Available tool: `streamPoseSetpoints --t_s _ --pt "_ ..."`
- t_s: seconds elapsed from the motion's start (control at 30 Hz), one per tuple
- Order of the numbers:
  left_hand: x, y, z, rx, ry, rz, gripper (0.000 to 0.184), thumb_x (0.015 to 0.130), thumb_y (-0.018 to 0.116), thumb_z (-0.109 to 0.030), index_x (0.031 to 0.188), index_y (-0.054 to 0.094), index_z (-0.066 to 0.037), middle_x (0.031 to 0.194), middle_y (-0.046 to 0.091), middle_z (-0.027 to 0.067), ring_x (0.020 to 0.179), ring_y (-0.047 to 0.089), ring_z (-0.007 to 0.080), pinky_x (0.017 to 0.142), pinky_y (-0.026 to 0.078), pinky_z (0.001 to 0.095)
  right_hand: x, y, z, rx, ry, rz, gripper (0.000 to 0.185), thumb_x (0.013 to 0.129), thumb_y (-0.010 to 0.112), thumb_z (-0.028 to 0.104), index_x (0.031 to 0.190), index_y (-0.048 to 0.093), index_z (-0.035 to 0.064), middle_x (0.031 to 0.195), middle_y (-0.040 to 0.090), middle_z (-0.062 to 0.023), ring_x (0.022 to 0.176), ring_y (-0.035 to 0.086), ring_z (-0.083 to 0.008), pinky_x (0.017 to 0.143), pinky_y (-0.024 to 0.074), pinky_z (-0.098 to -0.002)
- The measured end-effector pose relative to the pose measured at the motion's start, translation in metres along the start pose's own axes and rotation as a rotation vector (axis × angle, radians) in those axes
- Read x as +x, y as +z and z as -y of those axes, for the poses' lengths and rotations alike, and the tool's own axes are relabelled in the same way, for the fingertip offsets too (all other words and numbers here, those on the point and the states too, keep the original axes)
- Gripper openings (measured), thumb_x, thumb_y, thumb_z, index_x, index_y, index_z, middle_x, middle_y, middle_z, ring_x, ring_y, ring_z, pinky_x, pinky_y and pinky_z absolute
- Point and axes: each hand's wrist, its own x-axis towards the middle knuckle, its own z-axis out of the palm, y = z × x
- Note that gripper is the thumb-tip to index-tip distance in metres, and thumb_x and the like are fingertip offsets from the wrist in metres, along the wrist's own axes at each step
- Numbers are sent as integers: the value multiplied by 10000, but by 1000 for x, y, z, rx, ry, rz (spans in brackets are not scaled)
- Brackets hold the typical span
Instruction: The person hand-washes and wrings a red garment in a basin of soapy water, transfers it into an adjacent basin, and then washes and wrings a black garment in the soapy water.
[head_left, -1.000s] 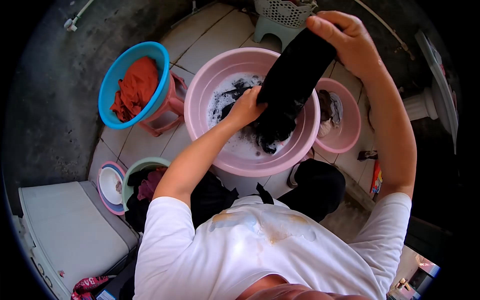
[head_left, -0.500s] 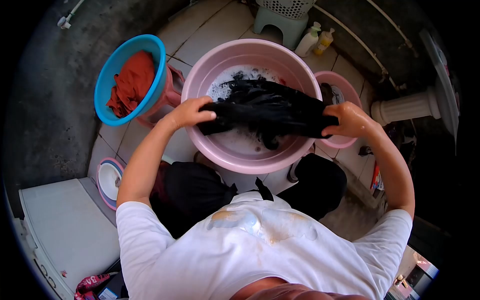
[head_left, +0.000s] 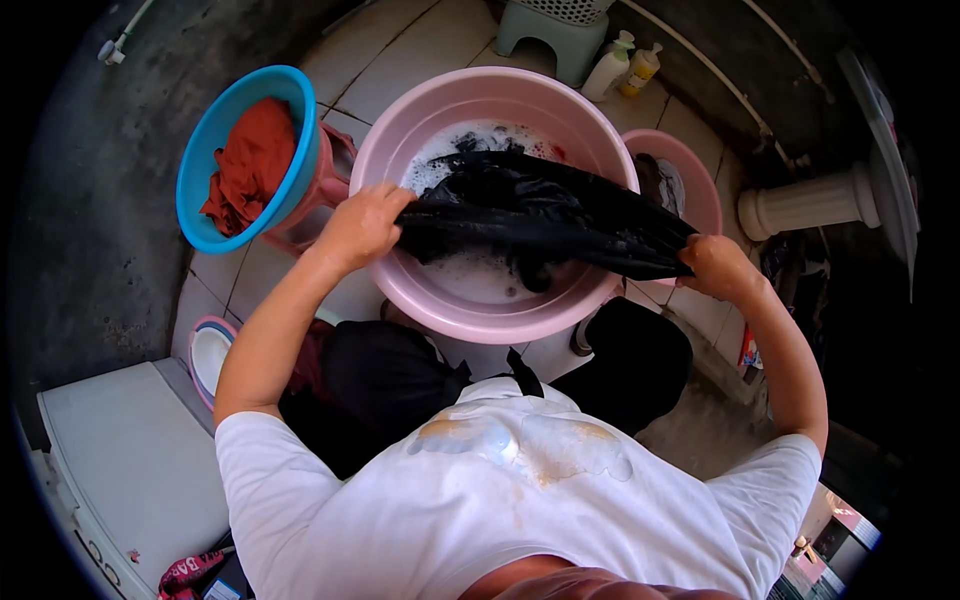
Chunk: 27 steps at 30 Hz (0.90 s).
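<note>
A wet black garment (head_left: 540, 215) is stretched between my two hands, across a large pink basin (head_left: 497, 327). My left hand (head_left: 365, 228) is closed on one end at the basin's left rim. My right hand (head_left: 722, 268) grips the other end, just outside the right rim. Part of the cloth hangs down into white suds (head_left: 480, 278) in the basin. The exact kind of garment cannot be made out.
A blue basin (head_left: 192, 205) with a rust-red cloth (head_left: 253, 165) stands at left on a pink stool (head_left: 325, 185). Right of the big basin sits a smaller pink basin (head_left: 705, 185). Two bottles (head_left: 625, 70) and a grey-green stool (head_left: 548, 38) are at the back. A white pedestal (head_left: 810, 203) stands at right.
My hands have moved farther apart, the left going left and the right going right and slightly down. The black garment is now pulled longer and tauter between them.
</note>
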Motion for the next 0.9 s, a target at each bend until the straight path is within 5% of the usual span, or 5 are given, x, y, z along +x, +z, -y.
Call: streamPoseSetpoints --t_s 0.2,0.3,0.4,0.67,0.9 --pt "10 -41 -1 -190 3 -130 406 720 517 4 1125 511 -19 1044 525 139 1009 498 304 844 407 361 -8 -12 3 153 52 -86 360 684 675 378 753 654 26 753 563 -132 783 557 -306 696 445 -398" --pt "11 -50 -8 -1284 -237 -178 299 806 478 -26 1098 514 30 1021 549 73 964 526 149 853 413 284 -15 -9 -4 151 -15 -188 342 682 691 357 720 650 20 734 563 -130 767 548 -302 686 445 -396" --pt "13 -50 -2 -1503 -426 47 274 801 488 -47 1062 524 27 984 552 59 943 525 125 850 412 252 -16 3 -17 267 -143 -420 318 667 720 311 689 633 5 751 581 -129 783 549 -280 668 447 -377" --pt "43 -2 23 -330 -182 483 404 653 661 -125 1012 490 -55 892 565 100 830 549 231 764 425 317 -35 -23 9 931 -259 -497 333 602 778 254 574 558 6 531 491 -76 531 479 -238 570 393 -337" --pt "118 38 38 -268 59 269 328 608 521 24 924 554 -58 1064 544 132 1038 493 302 863 401 354 -56 -53 25 297 -498 -578 439 585 775 316 454 418 97 443 344 -22 430 374 -223 505 315 -328"
